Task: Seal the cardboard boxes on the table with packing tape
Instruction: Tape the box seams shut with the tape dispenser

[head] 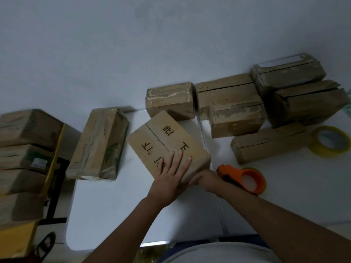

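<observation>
While the left hand [171, 173] lies flat, fingers straight and spread, on top of the printed cardboard box [167, 143], pressing near its closest corner, right hand [204, 180] cups the near end face of the same box; fingers mostly hidden behind the left hand, so grip cannot be told for sure. Box sits askew on the white table [117, 205], centre seam between the flaps showing, black characters printed on both flaps. No tape seen across that seam.

Just right of the right wrist: orange tape dispenser [245, 178], lying on the table, not held, pale roll in its hoop. Further right, near the table edge: loose roll of yellowish packing tape [330, 142], touching the end of a long flat carton [269, 145].

Beyond the printed box, along the wall [133, 44]: cluster of plain cartons, worn and torn at the edges — one squat box [171, 100] just behind, touching or nearly so; others [235, 118] packed together to the right, two [286, 74] stacked or leaning at the far right.

Left of the printed box, apart from it: carton with green print [98, 143], glossy tape or film over it. Far left, off the table: stack of further boxes [24, 149] beside something yellow [55, 158]. Dim light throughout.
</observation>
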The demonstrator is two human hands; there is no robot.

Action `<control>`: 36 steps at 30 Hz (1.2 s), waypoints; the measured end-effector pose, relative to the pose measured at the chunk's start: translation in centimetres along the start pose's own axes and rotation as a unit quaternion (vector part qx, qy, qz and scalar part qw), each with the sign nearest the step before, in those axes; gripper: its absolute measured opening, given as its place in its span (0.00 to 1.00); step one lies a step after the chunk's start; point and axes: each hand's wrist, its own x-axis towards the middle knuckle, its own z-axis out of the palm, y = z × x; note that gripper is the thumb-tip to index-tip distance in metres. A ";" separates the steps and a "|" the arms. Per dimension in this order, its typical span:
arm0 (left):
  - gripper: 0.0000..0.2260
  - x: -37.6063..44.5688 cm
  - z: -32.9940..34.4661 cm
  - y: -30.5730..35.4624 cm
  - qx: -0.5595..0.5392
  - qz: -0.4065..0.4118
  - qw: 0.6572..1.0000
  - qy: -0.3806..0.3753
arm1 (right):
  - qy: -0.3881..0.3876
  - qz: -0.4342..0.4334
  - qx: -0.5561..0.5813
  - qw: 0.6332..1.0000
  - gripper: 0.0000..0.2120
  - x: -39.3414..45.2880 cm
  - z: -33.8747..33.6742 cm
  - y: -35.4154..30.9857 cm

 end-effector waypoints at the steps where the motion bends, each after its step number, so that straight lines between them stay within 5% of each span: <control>1: 0.41 0.0 0.0 -0.2 0.001 0.006 1.000 -0.002 | 0.024 0.021 -0.017 0.999 0.03 0.1 0.0 0.4; 4: 0.46 -0.5 0.2 -1.2 -0.002 0.039 0.999 -0.004 | 0.082 -0.002 -0.135 0.987 0.08 -0.7 -1.5 2.5; 8: 0.48 -1.0 0.1 -3.1 0.008 0.073 0.997 -0.003 | 0.267 -0.102 -0.210 0.935 0.08 -3.4 -4.9 5.7; 11: 0.46 -1.2 -0.1 -3.3 0.038 0.051 0.998 0.022 | 0.339 -0.079 -0.217 0.912 0.07 -4.5 -6.4 7.9; 15: 0.45 -2.0 0.8 -2.8 -0.003 -0.026 0.999 0.028 | 0.265 -0.031 -0.203 0.942 0.12 -5.2 -7.1 10.1; 20: 0.40 -1.7 0.5 -2.5 -0.003 -0.031 0.999 0.023 | 0.217 0.004 -0.290 0.932 0.08 -5.0 -7.4 10.7; 30: 0.37 -0.1 0.4 -2.0 -0.007 0.016 0.999 0.030 | 0.315 -0.194 -0.191 0.909 0.10 -8.2 -8.9 2.8; 36: 0.32 3.2 -1.9 -2.8 -0.039 0.066 0.997 -0.013 | 0.305 -0.210 -0.168 0.914 0.10 -9.6 -10.0 -2.2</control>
